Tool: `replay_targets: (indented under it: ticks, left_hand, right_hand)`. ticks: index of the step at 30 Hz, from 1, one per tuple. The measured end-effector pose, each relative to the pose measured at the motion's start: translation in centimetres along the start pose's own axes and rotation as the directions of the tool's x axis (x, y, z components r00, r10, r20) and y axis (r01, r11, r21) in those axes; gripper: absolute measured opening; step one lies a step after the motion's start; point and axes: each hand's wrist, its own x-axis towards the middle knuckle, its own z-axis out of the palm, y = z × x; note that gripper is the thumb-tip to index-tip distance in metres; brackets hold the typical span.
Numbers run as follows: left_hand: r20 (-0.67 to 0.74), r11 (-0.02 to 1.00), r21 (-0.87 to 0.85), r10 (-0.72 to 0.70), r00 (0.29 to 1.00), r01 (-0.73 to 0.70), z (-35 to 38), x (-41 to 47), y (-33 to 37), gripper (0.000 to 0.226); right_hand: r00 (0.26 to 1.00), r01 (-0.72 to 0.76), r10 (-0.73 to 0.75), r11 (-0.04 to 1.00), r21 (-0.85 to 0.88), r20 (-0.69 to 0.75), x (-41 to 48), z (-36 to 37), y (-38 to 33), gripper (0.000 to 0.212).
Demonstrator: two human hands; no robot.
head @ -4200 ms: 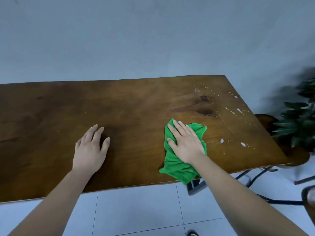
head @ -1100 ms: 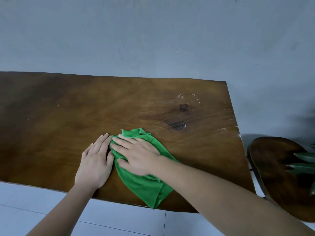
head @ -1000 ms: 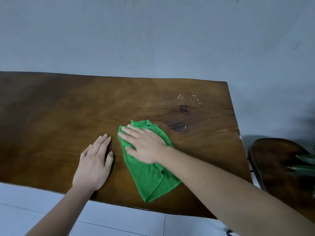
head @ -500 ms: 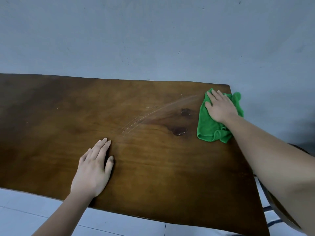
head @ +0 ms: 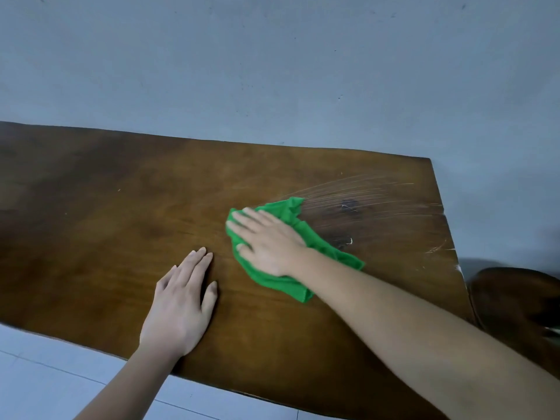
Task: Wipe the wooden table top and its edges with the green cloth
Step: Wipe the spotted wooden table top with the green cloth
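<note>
Right hand [head: 269, 244], fingers spread flat, presses the green cloth [head: 318, 247] on the surface [head: 91, 207]; left hand [head: 181, 307] braces, open-fingered. Best overlap strokes toward the streaks [head: 363, 195] at two o'clock.

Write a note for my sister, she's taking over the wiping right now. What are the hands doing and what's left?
Left hand: flat on the wooden table top, fingers spread, holding nothing.
Right hand: palm pressed flat on the green cloth, near the middle-right of the top.
Done: wet streaks fan across the right end, so that part looks wiped.
Left: a few white specks near the right edge; the left half shows no streaks; no sign the edges are wiped yet.
</note>
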Motion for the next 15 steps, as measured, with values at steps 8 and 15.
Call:
replay_targets:
  ticks: [8, 15]
  left_hand:
    - [0.004, 1.0, 0.002, -0.003, 1.0, 0.003, 0.0, 0.1, 0.1, 0.065]
    - [0.015, 1.0, -0.006, -0.017, 1.0, 0.017, -0.1, 0.3, 0.1, 0.068]
  right_hand:
    - [0.999, 0.052, -0.052, 0.999, 0.015, 0.017, 6.5, -1.0, 1.7, 0.063]
    - [0.959, -0.281, 0.279, 0.959, -0.036, -0.052, 2.9, -3.5, 15.5, 0.071]
